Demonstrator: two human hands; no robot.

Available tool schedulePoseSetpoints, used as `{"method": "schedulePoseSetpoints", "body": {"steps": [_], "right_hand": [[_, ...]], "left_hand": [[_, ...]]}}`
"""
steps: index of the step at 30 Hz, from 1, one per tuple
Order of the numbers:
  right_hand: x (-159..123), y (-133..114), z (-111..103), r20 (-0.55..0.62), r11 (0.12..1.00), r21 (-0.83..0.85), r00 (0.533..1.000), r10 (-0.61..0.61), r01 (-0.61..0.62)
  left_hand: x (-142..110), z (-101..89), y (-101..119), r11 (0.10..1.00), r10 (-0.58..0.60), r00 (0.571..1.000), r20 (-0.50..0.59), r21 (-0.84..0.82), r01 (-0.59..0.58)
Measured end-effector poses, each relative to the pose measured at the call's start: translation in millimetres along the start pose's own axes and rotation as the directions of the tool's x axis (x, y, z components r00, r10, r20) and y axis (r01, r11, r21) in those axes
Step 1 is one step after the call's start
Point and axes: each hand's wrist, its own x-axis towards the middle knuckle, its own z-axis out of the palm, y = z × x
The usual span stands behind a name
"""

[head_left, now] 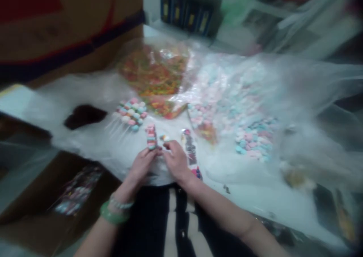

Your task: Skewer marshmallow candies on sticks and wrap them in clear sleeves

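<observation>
Close to the table's front edge, my left hand (143, 162) is closed on a bundle of striped marshmallow skewers (151, 134), pink, white and blue, which stands up from the fingers. My right hand (176, 159) is beside it, its fingertips pinched close to the left fingertips; what they hold is too blurred to make out. Just beyond the right fingers lies a small white and orange candy (163, 137). A printed wrapper (190, 149) rests to the right of that hand. Left of the bundle, several marshmallow skewers (132, 115) lie in a row, with white sticks pointing toward me.
A clear bag of orange, red and green gummies (159, 73) lies at the back. Loose pink, blue and white marshmallows (253, 139) spill from a plastic bag on the right. Below left, an open carton (34, 219) holds packed sweets. A large box (70, 26) stands back left.
</observation>
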Motion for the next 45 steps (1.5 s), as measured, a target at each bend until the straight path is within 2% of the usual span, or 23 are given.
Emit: {"method": "schedulePoseSetpoints", "body": {"steps": [1,2,4,6,8,10,11,13,14,16,19,21,24,27,29,31,33,35,39,41,45], "right_hand": [[0,-3,2,0.042,1.000,0.028,0.999,-0.015,0.013],[1,-4,5,0.105,0.995,0.101,0.994,0.015,-0.025],[4,-5,11,0.187,0.941,0.281,0.972,0.141,-0.190],[7,-2,14,0.150,0.862,0.418,0.958,0.246,-0.286],[10,2,10,0.065,0.849,0.464,0.965,0.253,-0.254],[11,7,-3,0.036,0.913,0.372,0.985,0.168,-0.169],[12,9,-13,0.026,0.959,0.260,0.994,0.106,-0.109],[13,13,-39,-0.039,0.994,-0.098,0.998,-0.049,0.045],[15,15,-52,-0.075,0.950,-0.295,0.988,-0.135,0.107],[23,21,-73,-0.055,0.797,-0.585,0.972,-0.227,0.153],[43,29,-85,0.118,0.538,-0.807,0.959,-0.258,0.243],[58,32,-84,0.259,0.406,-0.849,0.936,-0.238,0.338],[71,33,-78,0.362,0.324,-0.860,0.919,-0.156,0.393],[69,33,-78,0.393,0.299,-0.862,0.912,-0.115,0.409],[70,37,-85,0.469,0.312,-0.816,0.873,-0.136,0.487],[76,44,-92,0.511,0.289,-0.791,0.842,-0.172,0.539],[82,48,-97,0.563,0.302,-0.741,0.800,-0.207,0.600],[84,45,-97,0.591,0.303,-0.718,0.779,-0.208,0.626],[82,28,-93,0.559,0.246,-0.786,0.822,-0.108,0.567],[83,23,-94,0.554,0.222,-0.800,0.828,-0.082,0.557],[91,31,-108,0.543,0.200,-0.791,0.814,-0.207,0.578]], "left_hand": [[1,-1.4,-1,0.999,-0.017,0.998,0.057,0.039,0.015],[1,-0.9,-2,0.997,-0.060,0.989,0.136,0.060,0.052],[-1,4.9,-6,0.988,-0.142,0.966,0.215,0.083,0.127],[-4,14.0,-9,0.985,-0.149,0.981,0.126,0.107,0.136],[-7,22.1,-11,0.984,-0.062,0.997,-0.049,0.165,0.069],[-6,25.6,-11,0.975,0.042,0.985,-0.167,0.221,-0.004],[-5,25.3,-10,0.973,0.075,0.977,-0.202,0.229,-0.027],[-1,21.5,-7,0.981,0.080,0.965,-0.249,0.189,-0.032],[2,18.8,-4,0.988,0.060,0.962,-0.268,0.151,-0.020],[6,13.9,0,0.998,0.003,0.957,-0.290,0.064,0.016],[11,12.6,5,0.995,-0.096,0.962,-0.255,-0.054,0.085],[13,15.6,6,0.987,-0.147,0.966,-0.213,-0.095,0.129],[9,20.7,2,0.979,-0.189,0.966,-0.178,-0.107,0.172],[2,22.2,-9,0.972,-0.224,0.966,-0.131,-0.108,0.210],[2,20.3,-18,0.957,-0.258,0.966,-0.014,-0.140,0.254],[6,16.8,-28,0.944,-0.279,0.960,-0.010,-0.185,0.273],[9,13.7,-37,0.932,-0.291,0.957,0.000,-0.224,0.284],[10,12.1,-44,0.924,-0.293,0.956,0.026,-0.249,0.291],[9,10.7,-52,0.907,-0.302,0.946,0.118,-0.270,0.323],[10,9.8,-54,0.895,-0.322,0.935,0.145,-0.275,0.351],[13,6.5,-52,0.866,-0.355,0.922,0.154,-0.316,0.387]]}}
